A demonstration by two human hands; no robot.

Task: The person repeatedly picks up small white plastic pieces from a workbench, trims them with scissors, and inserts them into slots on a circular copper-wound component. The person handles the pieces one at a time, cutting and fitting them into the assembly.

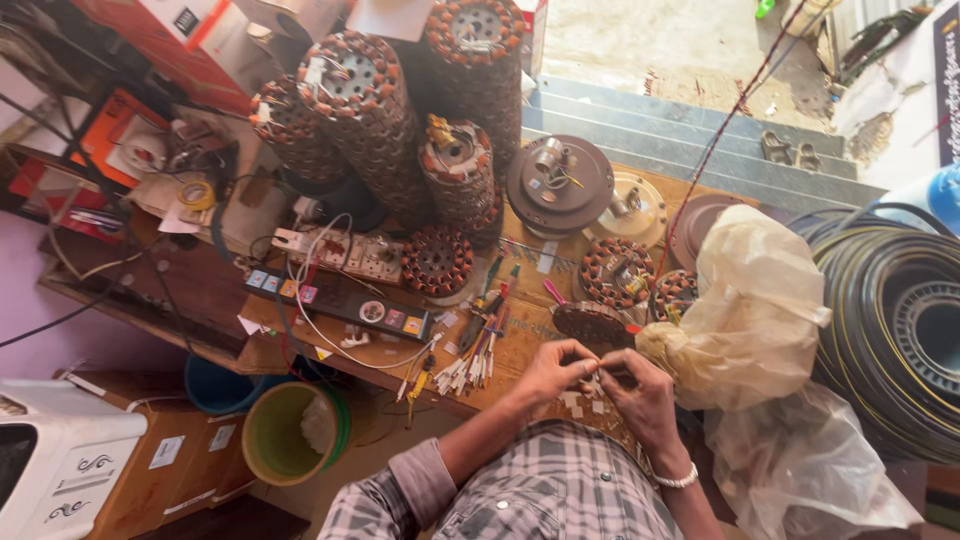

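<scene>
Where hands (598, 375) meet, held item unclear

The wooden counter (520, 350) carried several stacks of copper-wound motor stators (365, 110) toward its far side, with single stators (437, 261) lying flat nearer the front. A dark round motor housing (560, 185) and a pale round cover (632, 208) sat beside the stacks. A black switch board (340, 300) with coloured labels lay along the near edge, just beside a white socket strip (345, 252). A bundle of short sleeved wires (475, 355) rested near the front edge. A crumpled translucent plastic bag (750, 310) stood at one end, next to a coil of black cable (890, 330). A green bucket (290, 432) stood on the floor below.
</scene>
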